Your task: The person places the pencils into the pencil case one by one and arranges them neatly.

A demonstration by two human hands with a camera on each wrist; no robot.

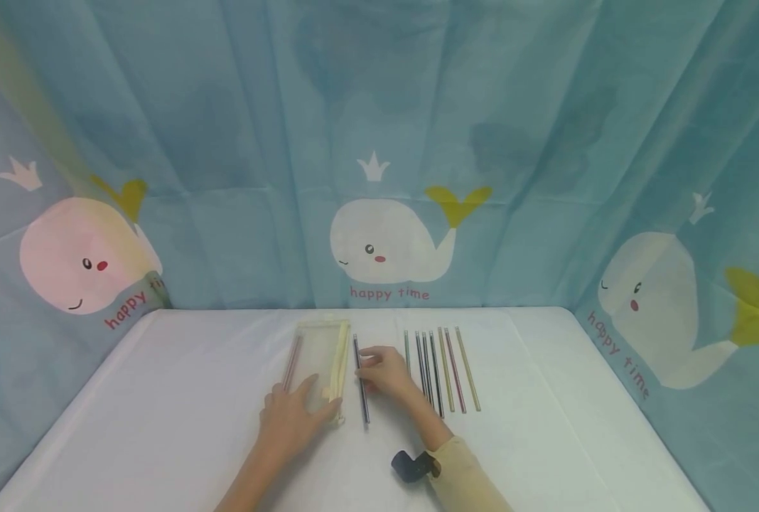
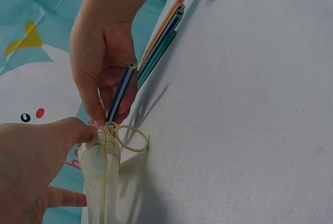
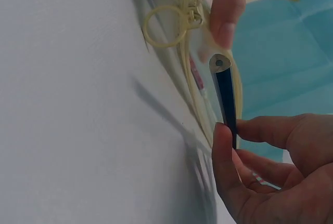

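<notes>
Pencil held beside pouch.
Pinch the pencil [image 1: 363, 400] lightly between thumb and fingers of your right hand [image 1: 386, 371], roughly parallel to the zip [image 1: 340, 355] and just right of the pouch [image 1: 315, 348]. With your left hand [image 1: 290, 421] spread on the pouch, press gently so that it cannot slide. The pencil in your right-hand pinch is slim, straight and dark blue; its flat, pale end shows a dark core.

There are eight pencils [image 1: 436, 370] outside one pouch [image 1: 318, 350].
</notes>
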